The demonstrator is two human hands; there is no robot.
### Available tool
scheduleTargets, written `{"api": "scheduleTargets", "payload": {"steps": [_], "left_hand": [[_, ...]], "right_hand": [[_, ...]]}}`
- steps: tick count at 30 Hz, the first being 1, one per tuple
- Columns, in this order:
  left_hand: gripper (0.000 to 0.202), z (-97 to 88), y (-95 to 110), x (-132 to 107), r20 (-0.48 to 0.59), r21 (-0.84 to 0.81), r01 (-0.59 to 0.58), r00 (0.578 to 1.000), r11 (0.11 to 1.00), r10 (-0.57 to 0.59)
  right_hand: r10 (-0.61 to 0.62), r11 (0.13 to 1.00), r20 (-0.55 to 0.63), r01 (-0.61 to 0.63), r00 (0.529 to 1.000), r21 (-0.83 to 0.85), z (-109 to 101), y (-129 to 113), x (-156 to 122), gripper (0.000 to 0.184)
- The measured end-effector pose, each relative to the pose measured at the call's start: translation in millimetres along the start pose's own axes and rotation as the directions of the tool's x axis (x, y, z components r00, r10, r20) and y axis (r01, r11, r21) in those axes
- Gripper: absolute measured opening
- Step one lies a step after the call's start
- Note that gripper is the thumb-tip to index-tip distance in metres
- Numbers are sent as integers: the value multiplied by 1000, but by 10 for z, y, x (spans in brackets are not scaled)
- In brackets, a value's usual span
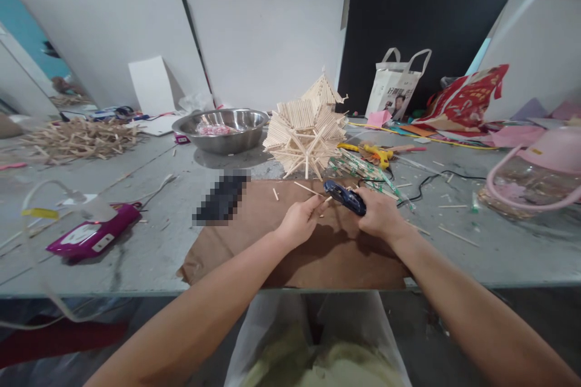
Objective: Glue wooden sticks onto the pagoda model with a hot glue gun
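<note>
My left hand [298,221] pinches a thin wooden stick [308,188], which slants up and left from the fingertips. Wrapped in my right hand [379,214] is a dark blue hand cutter [344,196], its front end right beside the left fingertips. Whether its jaws touch the stick I cannot make out. Both hands are above a brown paper sheet [254,248], where a short stick piece [275,194] lies. Just beyond them stands a model built of wooden sticks [306,133], with a pointed roof.
Left of the model are a steel bowl [218,139], a heap of sticks [82,139] and a purple power strip [97,233]. To the right lie a yellow glue gun [379,156], wrapped sticks [363,172], a black cord [426,184] and a pink-handled clear container [535,175].
</note>
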State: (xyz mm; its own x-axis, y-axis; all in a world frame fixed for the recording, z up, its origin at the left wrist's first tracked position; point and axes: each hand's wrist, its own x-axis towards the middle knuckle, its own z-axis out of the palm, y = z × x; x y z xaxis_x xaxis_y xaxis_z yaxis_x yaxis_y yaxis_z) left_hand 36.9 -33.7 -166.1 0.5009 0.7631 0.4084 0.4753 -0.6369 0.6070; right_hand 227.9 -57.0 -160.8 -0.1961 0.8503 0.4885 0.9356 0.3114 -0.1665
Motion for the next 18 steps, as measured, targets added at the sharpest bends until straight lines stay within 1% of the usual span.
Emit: {"api": "scheduleTargets", "payload": {"steps": [5,8,11,13,16,18], "left_hand": [[28,2,-11,3,4,-3,12,1000,1000,-12],[28,6,-8,2,2,23,24,1000,999,-24],[25,9,13,5,-31,67,47,998,997,-45],[24,13,34,8,-71,82,52,996,995,-46],[23,23,60,8,-119,35,-14,993,999,18],[25,27,70,1,-122,-17,-77,990,997,74]], "right_hand": [[4,1000,9,-4,1000,5,-3,-2,10,25],[7,1000,1,-7,1000,-8,12,6,13,25],[15,1000,-20,-15,1000,-26,37,8,13,25],[-9,1000,-26,9,1000,-24,54,1,12,28],[-66,998,-47,66,997,9,73,-12,9,37],[-98,994,-69,101,993,47,76,-13,6,40]]}}
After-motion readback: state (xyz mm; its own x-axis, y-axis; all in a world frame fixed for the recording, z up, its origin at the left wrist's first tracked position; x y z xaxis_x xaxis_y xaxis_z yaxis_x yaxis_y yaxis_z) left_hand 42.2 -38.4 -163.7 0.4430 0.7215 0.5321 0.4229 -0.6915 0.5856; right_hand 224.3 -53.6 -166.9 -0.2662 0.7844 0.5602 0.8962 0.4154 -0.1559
